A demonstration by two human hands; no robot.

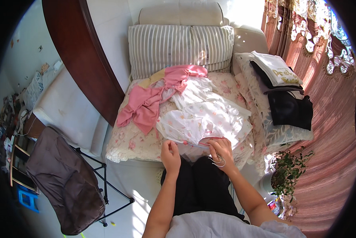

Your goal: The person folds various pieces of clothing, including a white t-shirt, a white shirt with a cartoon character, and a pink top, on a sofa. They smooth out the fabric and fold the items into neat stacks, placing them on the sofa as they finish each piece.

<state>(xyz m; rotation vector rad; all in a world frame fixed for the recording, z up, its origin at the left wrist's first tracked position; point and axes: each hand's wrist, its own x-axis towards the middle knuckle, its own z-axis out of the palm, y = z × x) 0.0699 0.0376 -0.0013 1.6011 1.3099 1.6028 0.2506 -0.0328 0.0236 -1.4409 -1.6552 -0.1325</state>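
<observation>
A white garment with a small coloured print lies spread on the floral seat cover, its red-trimmed edge toward me. My left hand is at the near left of this edge, fingers curled with the thumb against them; a pinch on the cloth seems likely but is partly hidden. My right hand pinches the red trim at the near right, and a thin pale cord loops from its fingers. Beyond the printed garment are more white cloth and a crumpled pink garment, with a yellow piece behind it.
Folded clothes, a white printed shirt on top and a black garment in front, lie on a cushion at right. Striped cushions line the back. A potted plant stands right, a brown folding chair left.
</observation>
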